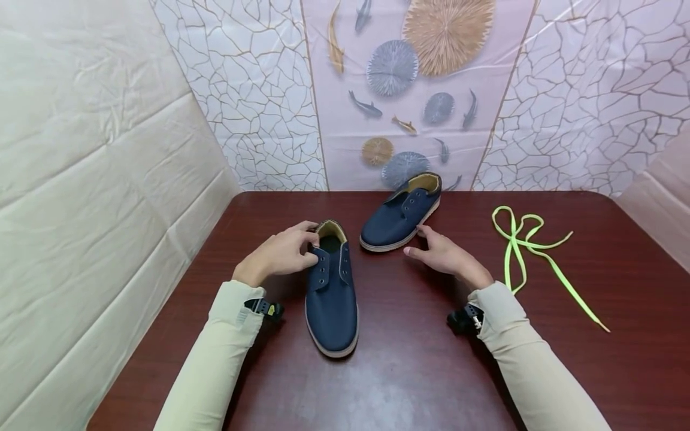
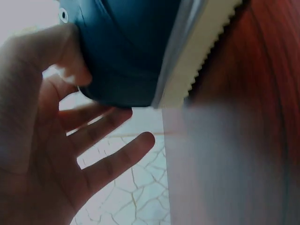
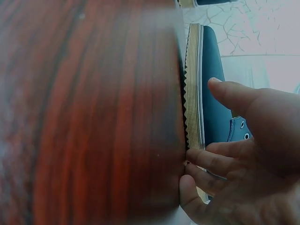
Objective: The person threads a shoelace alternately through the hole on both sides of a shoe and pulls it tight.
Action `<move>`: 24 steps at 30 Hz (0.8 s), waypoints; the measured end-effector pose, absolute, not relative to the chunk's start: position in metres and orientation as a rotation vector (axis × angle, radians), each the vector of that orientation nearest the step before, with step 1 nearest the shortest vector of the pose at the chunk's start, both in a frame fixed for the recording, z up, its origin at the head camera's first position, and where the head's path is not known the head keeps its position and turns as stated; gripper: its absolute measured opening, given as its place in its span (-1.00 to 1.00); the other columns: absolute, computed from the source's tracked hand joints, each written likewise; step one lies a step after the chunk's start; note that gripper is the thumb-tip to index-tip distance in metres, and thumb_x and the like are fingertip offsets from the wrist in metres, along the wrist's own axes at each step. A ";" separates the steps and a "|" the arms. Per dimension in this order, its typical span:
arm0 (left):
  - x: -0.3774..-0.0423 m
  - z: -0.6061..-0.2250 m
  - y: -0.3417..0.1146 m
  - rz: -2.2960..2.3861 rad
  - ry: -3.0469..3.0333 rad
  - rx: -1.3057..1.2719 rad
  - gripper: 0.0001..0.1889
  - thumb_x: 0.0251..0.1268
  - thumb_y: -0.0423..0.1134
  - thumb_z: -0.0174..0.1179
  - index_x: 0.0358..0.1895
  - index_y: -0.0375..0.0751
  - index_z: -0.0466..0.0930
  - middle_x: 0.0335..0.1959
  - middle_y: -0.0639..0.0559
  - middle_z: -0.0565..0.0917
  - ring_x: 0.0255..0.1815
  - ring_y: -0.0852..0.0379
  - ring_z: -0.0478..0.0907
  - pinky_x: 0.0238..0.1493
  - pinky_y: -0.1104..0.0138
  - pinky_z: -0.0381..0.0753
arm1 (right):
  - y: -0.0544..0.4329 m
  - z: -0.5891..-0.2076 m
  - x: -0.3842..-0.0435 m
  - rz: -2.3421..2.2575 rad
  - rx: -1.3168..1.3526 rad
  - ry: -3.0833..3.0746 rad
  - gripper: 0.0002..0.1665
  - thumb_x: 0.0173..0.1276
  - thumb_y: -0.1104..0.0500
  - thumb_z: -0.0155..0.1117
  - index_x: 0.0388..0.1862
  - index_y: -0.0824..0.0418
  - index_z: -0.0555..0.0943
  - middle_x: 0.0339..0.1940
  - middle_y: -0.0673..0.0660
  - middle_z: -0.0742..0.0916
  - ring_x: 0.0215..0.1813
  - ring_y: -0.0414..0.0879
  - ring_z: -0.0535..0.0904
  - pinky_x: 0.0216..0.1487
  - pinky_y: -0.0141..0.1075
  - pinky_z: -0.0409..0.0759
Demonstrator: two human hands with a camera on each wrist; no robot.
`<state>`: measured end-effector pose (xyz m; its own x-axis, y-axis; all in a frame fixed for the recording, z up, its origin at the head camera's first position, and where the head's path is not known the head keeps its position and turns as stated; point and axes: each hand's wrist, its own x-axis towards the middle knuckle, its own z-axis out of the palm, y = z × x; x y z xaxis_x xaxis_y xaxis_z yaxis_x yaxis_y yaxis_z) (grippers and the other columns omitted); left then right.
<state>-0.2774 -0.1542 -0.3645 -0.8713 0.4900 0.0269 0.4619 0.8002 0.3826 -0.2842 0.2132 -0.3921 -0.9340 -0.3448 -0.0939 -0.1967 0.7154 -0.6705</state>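
Head view: nearer shoe (image 1: 332, 314), navy with pale sole, on a dark red-brown table (image 1: 399, 347), left of centre, toe toward the person. Left hand (image 1: 280, 254) gripping its collar, thumb beside the eyelets. Farther shoe (image 1: 390, 222), matching navy, beyond and to the right, aslant, toe to the lower left, heel by the table's back edge. Right hand (image 1: 444, 254) just beside its sole, thumb and forefinger apart, free of any grip; contact with the sole hard to tell. Lime-green lace (image 1: 514, 242) at the table's right, loosely looped, well apart from both shoes. Pale sleeves (image 1: 202, 365) on both arms; wall hanging (image 1: 259, 90) behind, crackle pattern flanking fish and round motifs. Left wrist view: thumb bent against the nearer shoe's side, other fingers extended around and past the heel; ridged sole edge toward the table. Right wrist view: farther shoe with serrated sole edge, thumb across its upper from this angle, remaining fingers near the sole, partly overlapping it.
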 end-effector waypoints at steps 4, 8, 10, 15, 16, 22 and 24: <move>-0.282 -0.366 -0.166 0.626 3.002 0.639 -0.90 0.37 -0.20 0.15 -0.18 -0.04 0.65 0.58 -0.14 0.36 -0.31 0.06 0.60 -0.20 0.13 0.51 | 0.211 -0.392 -0.284 -1.022 -0.426 2.712 0.04 0.63 -0.02 0.22 0.67 0.51 -0.12 0.58 0.60 0.29 0.64 0.43 0.15 0.58 0.24 0.15; -0.286 -0.367 -0.174 0.663 3.083 0.457 -0.89 0.40 -0.18 0.15 -0.21 -0.10 0.63 0.57 -0.18 0.38 -0.07 -0.11 0.62 -0.09 0.01 0.53 | 0.201 -0.389 -0.281 -0.931 -0.436 2.748 0.17 0.61 -0.05 0.26 0.71 0.39 -0.30 0.60 0.63 0.22 0.63 0.48 0.13 0.54 0.36 0.15; -0.286 -0.367 -0.177 0.694 3.105 0.356 -0.85 0.41 -0.15 0.15 -0.17 -0.12 0.64 0.56 -0.18 0.39 0.03 -0.19 0.60 -0.01 -0.06 0.54 | 0.192 -0.388 -0.278 -0.840 -0.445 2.775 0.20 0.59 -0.08 0.28 0.73 0.29 -0.34 0.59 0.64 0.21 0.60 0.51 0.18 0.47 0.47 0.15; -0.285 -0.368 -0.179 0.721 3.153 0.113 -0.82 0.38 -0.12 0.11 -0.19 -0.11 0.64 0.49 -0.23 0.42 -0.03 -0.29 0.58 -0.01 -0.13 0.55 | 0.166 -0.381 -0.267 -0.630 -0.401 2.799 0.18 0.58 -0.17 0.26 0.78 0.08 -0.30 0.53 0.67 0.24 0.50 0.53 0.34 0.32 0.56 0.23; -0.285 -0.369 -0.179 0.715 3.163 0.066 -0.82 0.38 -0.12 0.09 -0.20 -0.11 0.63 0.44 -0.24 0.45 -0.06 -0.28 0.58 -0.03 -0.12 0.55 | 0.162 -0.380 -0.265 -0.617 -0.382 2.797 0.17 0.59 -0.17 0.26 0.78 0.07 -0.29 0.55 0.66 0.21 0.51 0.53 0.31 0.32 0.55 0.24; -0.283 -0.371 -0.181 0.680 3.233 -0.184 -0.71 0.43 -0.11 0.03 -0.22 -0.26 0.62 0.16 -0.35 0.47 -0.05 -0.30 0.53 -0.02 -0.19 0.54 | 0.144 -0.380 -0.261 -0.651 -0.271 2.872 0.08 0.60 -0.10 0.25 0.79 0.11 -0.16 0.66 0.54 -0.07 0.61 0.55 0.01 0.30 0.54 0.31; -0.282 -0.373 -0.184 0.635 3.257 -0.261 -0.64 0.47 -0.10 0.02 -0.09 -0.37 0.63 0.16 -0.40 0.45 0.03 -0.35 0.50 0.05 -0.26 0.54 | 0.137 -0.380 -0.266 -0.668 -0.249 2.914 0.05 0.60 -0.10 0.25 0.78 0.14 -0.13 0.67 0.52 -0.10 0.60 0.58 -0.02 0.26 0.53 0.38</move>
<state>-0.2816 -0.1835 -0.3732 -0.9703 -0.1878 0.1524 -0.1169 0.9157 0.3845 -0.2661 0.1368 -0.3803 -0.9763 -0.1918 -0.1006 -0.1287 0.8875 -0.4425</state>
